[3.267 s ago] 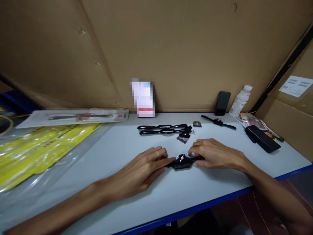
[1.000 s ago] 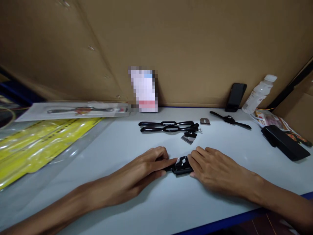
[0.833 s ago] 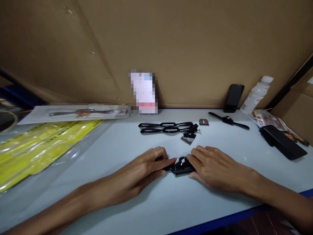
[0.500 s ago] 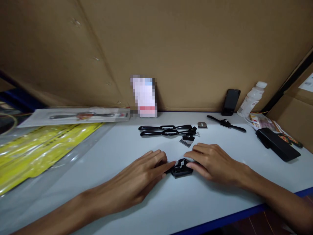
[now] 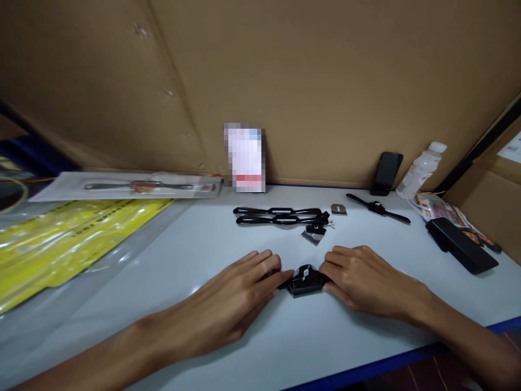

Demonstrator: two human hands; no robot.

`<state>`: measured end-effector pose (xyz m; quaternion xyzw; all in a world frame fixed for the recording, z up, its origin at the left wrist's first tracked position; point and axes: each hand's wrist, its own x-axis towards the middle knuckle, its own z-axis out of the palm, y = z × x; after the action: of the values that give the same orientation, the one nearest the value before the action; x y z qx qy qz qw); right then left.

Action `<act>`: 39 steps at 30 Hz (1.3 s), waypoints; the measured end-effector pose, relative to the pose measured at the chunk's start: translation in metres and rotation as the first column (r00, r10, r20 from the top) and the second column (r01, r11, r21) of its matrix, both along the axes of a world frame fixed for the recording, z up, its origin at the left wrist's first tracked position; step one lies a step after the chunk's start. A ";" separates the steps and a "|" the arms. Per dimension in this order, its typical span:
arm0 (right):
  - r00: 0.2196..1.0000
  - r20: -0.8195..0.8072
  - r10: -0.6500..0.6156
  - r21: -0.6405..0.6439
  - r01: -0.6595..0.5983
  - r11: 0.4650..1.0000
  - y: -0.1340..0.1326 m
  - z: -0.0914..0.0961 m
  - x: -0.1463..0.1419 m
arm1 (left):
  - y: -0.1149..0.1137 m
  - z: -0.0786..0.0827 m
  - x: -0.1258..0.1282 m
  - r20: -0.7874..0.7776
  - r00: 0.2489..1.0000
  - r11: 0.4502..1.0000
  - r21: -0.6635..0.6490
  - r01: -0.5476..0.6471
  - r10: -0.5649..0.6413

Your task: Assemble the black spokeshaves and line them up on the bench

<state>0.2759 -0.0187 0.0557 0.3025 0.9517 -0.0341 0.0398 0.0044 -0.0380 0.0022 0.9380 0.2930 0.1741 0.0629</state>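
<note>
Near the front edge of the pale surface (image 5: 171,255) lies a small black tool (image 5: 305,279) that looks like a spokeshave: a short dark body in the middle with a bright screw or clamp piece on top, and an arm going out to each side under the hands. The left hand (image 5: 228,304) lies flat over the left arm of the tool, and the tip of one of its fingers (image 5: 285,277) touches the body. The right hand (image 5: 366,279) covers the right arm in the same way. Both hands rest with fingers nearly straight and close together, pressing down on the tool and not curled around it, so I cannot tell whether any finger is hooked under an arm. I judge the tool to be stiff and rather heavy for how small it is, probably painted metal, smooth and a little slippery on this smooth surface. It should not bend or break, but if a blade sits in the body its edge would be sharp. The safe places to hold are the two side arms, with the fingers away from the underside of the middle. Farther back lie two similar black frames (image 5: 279,215), a loose blade with a clamp piece (image 5: 313,233), a small metal plate (image 5: 338,209) and another black tool (image 5: 376,208).
</note>
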 end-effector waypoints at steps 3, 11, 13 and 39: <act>1.000 0.000 0.002 -0.006 -0.002 1.000 -0.001 -0.001 -0.002 | -0.001 -0.001 0.000 -0.018 1.000 1.000 0.007 0.012 -0.012; 0.999 -0.011 0.041 0.004 -0.041 0.999 0.002 -0.002 0.000 | -0.001 0.001 0.001 -0.003 1.000 0.999 -0.048 0.005 -0.005; 0.998 0.004 0.055 0.007 -0.055 0.998 0.002 -0.003 0.001 | -0.001 0.002 0.002 -0.014 1.000 0.999 -0.046 0.002 -0.003; 0.991 -0.130 -0.018 -0.138 0.000 0.990 0.006 -0.002 0.006 | 0.000 -0.002 0.000 -0.001 1.000 1.000 -0.001 0.017 -0.017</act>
<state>0.2817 -0.0123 0.0541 0.3003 0.9463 -0.1196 -0.0023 0.0045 -0.0381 0.0001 0.9405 0.2852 0.1729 0.0645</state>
